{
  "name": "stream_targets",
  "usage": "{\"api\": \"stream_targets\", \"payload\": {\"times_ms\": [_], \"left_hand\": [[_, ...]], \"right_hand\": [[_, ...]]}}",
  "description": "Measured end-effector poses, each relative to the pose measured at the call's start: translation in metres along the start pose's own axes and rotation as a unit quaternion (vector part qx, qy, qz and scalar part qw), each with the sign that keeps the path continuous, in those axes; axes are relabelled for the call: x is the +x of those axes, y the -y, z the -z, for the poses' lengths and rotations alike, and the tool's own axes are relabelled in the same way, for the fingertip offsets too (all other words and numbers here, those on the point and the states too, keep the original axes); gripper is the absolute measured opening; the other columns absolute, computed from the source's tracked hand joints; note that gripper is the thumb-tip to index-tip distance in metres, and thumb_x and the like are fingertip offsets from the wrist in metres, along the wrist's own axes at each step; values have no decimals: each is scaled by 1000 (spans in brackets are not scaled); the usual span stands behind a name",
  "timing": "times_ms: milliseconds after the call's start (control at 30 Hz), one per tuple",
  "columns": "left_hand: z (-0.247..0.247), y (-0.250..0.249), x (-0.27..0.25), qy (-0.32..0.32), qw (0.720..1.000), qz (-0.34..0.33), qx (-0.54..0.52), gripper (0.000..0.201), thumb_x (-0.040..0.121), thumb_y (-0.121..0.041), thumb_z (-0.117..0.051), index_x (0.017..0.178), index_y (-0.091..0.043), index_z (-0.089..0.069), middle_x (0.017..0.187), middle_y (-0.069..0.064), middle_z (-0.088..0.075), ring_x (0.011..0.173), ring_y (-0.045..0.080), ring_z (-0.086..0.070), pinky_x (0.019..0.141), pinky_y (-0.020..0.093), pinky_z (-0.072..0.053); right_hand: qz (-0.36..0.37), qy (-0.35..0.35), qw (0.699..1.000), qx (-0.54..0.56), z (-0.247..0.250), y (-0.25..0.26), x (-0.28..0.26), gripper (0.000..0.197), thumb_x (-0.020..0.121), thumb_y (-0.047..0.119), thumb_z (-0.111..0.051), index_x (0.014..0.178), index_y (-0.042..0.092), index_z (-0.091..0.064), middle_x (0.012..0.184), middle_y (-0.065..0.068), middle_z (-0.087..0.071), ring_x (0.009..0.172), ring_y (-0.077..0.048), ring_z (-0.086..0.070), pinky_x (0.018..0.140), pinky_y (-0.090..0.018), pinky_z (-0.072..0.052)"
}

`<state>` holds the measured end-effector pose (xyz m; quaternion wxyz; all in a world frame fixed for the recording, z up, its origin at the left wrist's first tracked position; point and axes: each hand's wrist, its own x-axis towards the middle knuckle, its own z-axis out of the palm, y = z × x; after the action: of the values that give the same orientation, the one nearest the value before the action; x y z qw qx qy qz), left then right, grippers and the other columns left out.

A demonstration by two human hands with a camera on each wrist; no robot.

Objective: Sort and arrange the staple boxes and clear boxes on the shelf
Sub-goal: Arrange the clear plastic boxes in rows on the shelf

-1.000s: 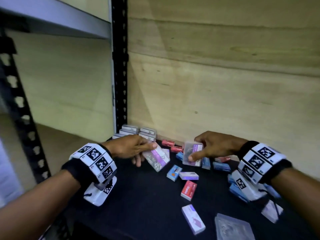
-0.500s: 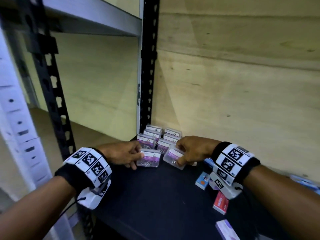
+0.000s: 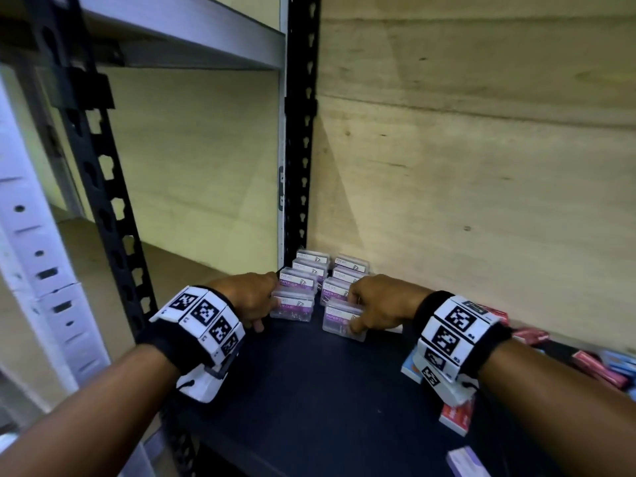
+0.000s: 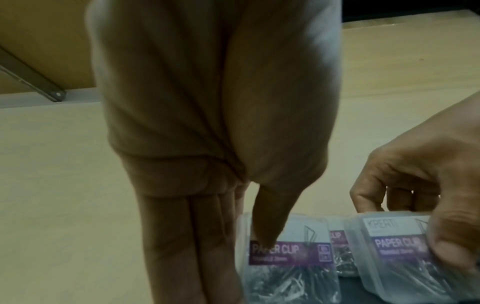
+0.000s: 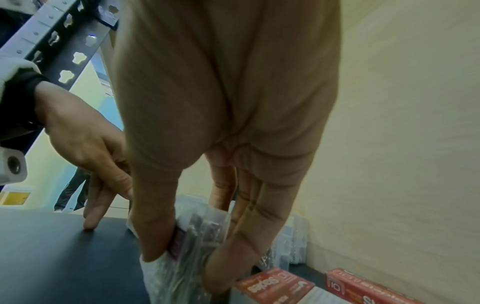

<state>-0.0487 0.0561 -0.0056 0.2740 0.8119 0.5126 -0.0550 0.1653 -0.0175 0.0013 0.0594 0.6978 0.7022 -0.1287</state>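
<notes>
Two rows of clear paper-clip boxes with purple labels stand in the back left corner of the black shelf. My left hand holds the front box of the left row, thumb on its label, straight fingers along its left end. My right hand pinches the front box of the right row between thumb and fingers. The left wrist view shows both boxes upright on the shelf. Red staple boxes lie just right of my right hand.
A black slotted upright stands at the shelf's back left corner, with the plywood back wall behind the rows. More red, blue and purple staple boxes lie scattered at the right. A metal shelf hangs above on the left.
Both hands carried their clear boxes left to the back corner and set them down at the front of the two rows. The view has swung left with them.
</notes>
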Motion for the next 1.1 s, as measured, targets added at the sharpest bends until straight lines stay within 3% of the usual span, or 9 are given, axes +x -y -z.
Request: {"api": "stream_targets", "payload": {"times_ms": [100, 200, 367, 500, 633, 700, 833, 933, 1100], "left_hand": [[-1, 3, 6, -15, 1000, 9, 2, 20, 104, -25, -37, 121, -15, -38, 89, 12, -74, 80, 24, -72, 81, 37, -58], [-2, 3, 9, -25, 1000, 12, -3, 18, 103, -21, -35, 120, -14, -37, 85, 13, -73, 75, 24, -72, 79, 39, -59], [-5, 1, 16, -46, 999, 8, 9, 23, 101, -13, -39, 124, -15, -35, 98, 16, -67, 78, 28, -73, 76, 45, -59], [-5, 1, 22, -55, 997, 7, 61, 37, 97, -8, -49, 130, -14, -33, 100, 14, -68, 79, 24, -71, 74, 36, -58], [-6, 1, 24, -62, 995, 11, 82, 46, 95, -4, -54, 134, -13, -32, 103, 13, -66, 73, 19, -65, 61, 27, -50], [-7, 0, 25, -72, 992, 12, 100, 53, 92, -1, -57, 137, -12, -31, 106, 14, -64, 74, 19, -61, 61, 27, -48], [-6, 0, 26, -77, 989, 17, 122, 61, 89, 0, -61, 141, -12, -31, 86, 2, -58, 64, 13, -56, 53, 21, -44], [-6, 0, 27, -83, 987, 15, 135, 61, 88, 1, -62, 139, -13, -33, 97, 8, -62, 66, 14, -56, 60, 25, -47], [-9, -1, 30, -96, 986, 0, 133, 56, 93, -1, -51, 139, -22, -27, 88, 4, -56, 63, 15, -60, 66, 32, -54]], "right_hand": [[2, -9, 1000, 5, 2, 2, -1, 43, 83, 41, -74, 116, 15, -62, 111, -2, -64, 97, -20, -59, 84, -32, -50], [9, -20, 1000, 15, 6, 0, -6, 41, 85, 44, -71, 117, 20, -60, 103, 4, -59, 93, -16, -56, 79, -28, -46], [31, -53, 998, 26, 11, -11, -14, 30, 87, 42, -70, 112, 30, -59, 103, 7, -65, 93, -15, -62, 82, -31, -51], [55, -48, 996, 52, 13, -15, -19, 20, 90, 31, -69, 109, 30, -63, 102, 9, -67, 90, -11, -64, 78, -24, -49], [62, -51, 995, 62, 11, -15, -19, 18, 89, 26, -71, 107, 27, -68, 94, 11, -66, 88, -10, -65, 82, -26, -52], [61, -55, 994, 66, 11, -15, -17, 17, 89, 24, -72, 106, 25, -70, 89, 13, -67, 87, -9, -67, 82, -26, -52], [57, -53, 993, 86, 12, -14, -14, 17, 87, 21, -74, 104, 23, -72, 86, 13, -70, 84, -9, -70, 83, -28, -56], [58, -55, 993, 86, 11, -15, -13, 18, 87, 21, -75, 104, 23, -73, 90, 10, -73, 87, -7, -69, 87, -29, -55], [60, -53, 993, 88, 11, -15, -12, 17, 88, 22, -74, 104, 23, -72, 90, 10, -73, 87, -6, -69, 88, -28, -55]]}}
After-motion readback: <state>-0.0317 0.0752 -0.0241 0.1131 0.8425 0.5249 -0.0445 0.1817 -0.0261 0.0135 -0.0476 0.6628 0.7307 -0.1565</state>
